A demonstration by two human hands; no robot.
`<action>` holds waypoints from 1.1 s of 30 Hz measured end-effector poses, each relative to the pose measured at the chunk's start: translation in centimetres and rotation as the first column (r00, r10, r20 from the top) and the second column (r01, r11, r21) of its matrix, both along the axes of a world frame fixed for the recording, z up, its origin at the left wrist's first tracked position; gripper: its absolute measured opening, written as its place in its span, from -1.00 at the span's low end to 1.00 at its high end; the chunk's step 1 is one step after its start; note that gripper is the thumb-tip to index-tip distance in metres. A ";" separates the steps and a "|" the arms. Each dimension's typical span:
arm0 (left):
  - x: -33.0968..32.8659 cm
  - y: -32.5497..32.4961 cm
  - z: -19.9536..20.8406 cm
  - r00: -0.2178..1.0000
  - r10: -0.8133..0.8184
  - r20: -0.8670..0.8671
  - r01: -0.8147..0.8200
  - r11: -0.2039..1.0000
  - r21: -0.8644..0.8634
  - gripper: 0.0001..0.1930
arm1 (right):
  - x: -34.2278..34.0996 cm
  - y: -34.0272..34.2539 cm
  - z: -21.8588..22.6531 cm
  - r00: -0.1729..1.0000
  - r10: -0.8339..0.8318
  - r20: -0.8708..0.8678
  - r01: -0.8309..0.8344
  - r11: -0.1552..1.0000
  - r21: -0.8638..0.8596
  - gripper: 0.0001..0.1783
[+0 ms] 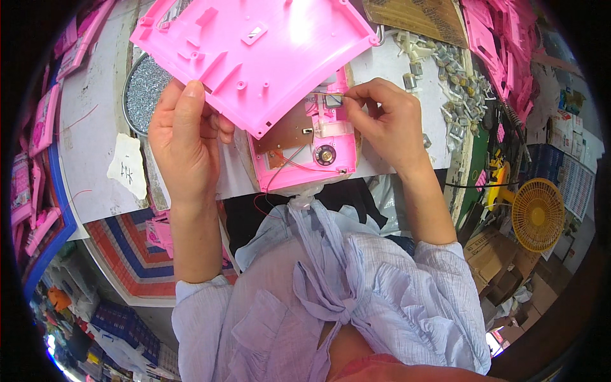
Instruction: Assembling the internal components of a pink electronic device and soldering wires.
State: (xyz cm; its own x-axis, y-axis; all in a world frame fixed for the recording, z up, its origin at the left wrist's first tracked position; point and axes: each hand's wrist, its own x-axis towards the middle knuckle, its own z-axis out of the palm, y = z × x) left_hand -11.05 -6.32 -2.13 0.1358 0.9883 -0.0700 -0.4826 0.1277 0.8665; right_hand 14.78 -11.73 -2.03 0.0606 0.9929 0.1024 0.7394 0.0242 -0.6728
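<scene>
Your left hand [184, 137] is raised over the bench edge, forearm coming straight up from the lower edge, thumb on top of the pink cover [254, 54] and fingers curled under its near corner; it holds the cover tilted up and away from you. Your right hand [388, 124] reaches in from the right, wrist bent, with thumb and forefinger pinched narrow on a thin wire [328, 94] just at the top of the pink base [318, 153]. The base lies on the table [95, 127] in front of your chest, half hidden by the cover, showing a brown board [286, 130], a small round speaker [325, 155] and red wires [289, 162].

Left of your left hand lies a white paper slip [127, 167] with dark handwriting. Behind that hand sits a round tray of screws [145, 89]. A brown cardboard sheet [414, 18] lies at the top, grey small parts [445, 76] are heaped to the right, and brown cartons [503, 267] stand below a yellow fan [538, 213].
</scene>
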 end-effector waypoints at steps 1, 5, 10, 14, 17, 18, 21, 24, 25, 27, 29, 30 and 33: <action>-0.1 0.0 0.0 1.000 0.002 0.002 -0.002 1.000 -0.005 -0.76 | -0.2 0.0 0.1 0.999 0.003 0.038 -0.004 1.000 0.025 -0.85; -0.3 -0.3 -0.6 1.000 0.005 0.004 -0.005 1.000 -0.007 -0.76 | -0.5 0.0 0.1 0.998 -0.013 0.067 0.013 1.000 0.010 -0.88; -0.3 -0.3 -0.7 1.000 -0.002 0.014 0.002 1.000 0.003 -0.76 | -0.9 0.2 0.1 0.996 -0.053 0.073 0.056 0.998 -0.041 -0.83; -0.2 -0.3 -0.7 1.000 0.009 0.005 -0.009 1.000 0.000 -0.76 | -0.5 1.2 0.6 0.995 -0.018 0.095 0.035 0.984 -0.174 -0.77; -0.4 -0.2 -0.8 1.000 0.004 0.027 -0.004 1.000 0.009 -0.76 | -0.2 2.2 1.6 0.985 0.065 0.160 -0.024 0.970 -0.242 -0.74; -0.4 -0.2 -0.8 1.000 0.015 0.018 -0.015 1.000 0.007 -0.76 | -0.3 2.5 1.8 0.976 0.099 0.192 -0.049 0.967 -0.250 -0.73; -0.6 -0.2 -0.7 0.999 0.047 0.002 -0.047 0.999 -0.003 -0.75 | -0.4 2.9 1.9 0.946 0.161 0.282 -0.103 0.972 -0.209 -0.73; -0.7 -0.4 -0.8 0.998 0.069 0.006 -0.069 0.998 -0.009 -0.76 | -1.1 2.7 2.0 0.899 0.160 0.407 -0.091 0.979 -0.185 -0.72; -0.8 -0.5 -0.9 0.997 0.071 0.004 -0.071 0.997 -0.005 -0.76 | -1.5 2.7 2.1 0.878 0.153 0.453 -0.076 0.980 -0.184 -0.71; -1.0 -0.5 -1.0 0.996 0.085 0.003 -0.085 0.996 0.001 -0.76 | -2.1 2.9 2.2 0.859 0.106 0.500 0.003 0.977 -0.212 -0.72; -1.4 -0.5 -1.1 0.994 0.109 0.005 -0.109 0.994 0.004 -0.76 | -2.6 2.8 1.9 0.859 0.059 0.509 0.063 0.974 -0.218 -0.70; -1.4 -0.4 -1.2 0.993 0.119 0.012 -0.119 0.993 0.002 -0.76 | -2.7 2.9 1.7 0.865 0.032 0.501 0.082 0.975 -0.205 -0.67; -1.6 -0.6 -1.2 0.989 0.138 0.047 -0.139 0.990 0.000 -0.77 | -1.4 2.2 1.4 0.951 0.026 0.309 0.046 0.973 -0.224 -0.64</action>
State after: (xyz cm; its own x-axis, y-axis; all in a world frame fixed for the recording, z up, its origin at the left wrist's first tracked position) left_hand -12.62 -6.94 -3.28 0.0007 0.9980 -0.0640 -0.5353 0.0544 0.8429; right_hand 13.40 -9.50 -0.62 0.0722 0.9914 -0.1094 0.9104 -0.1103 -0.3987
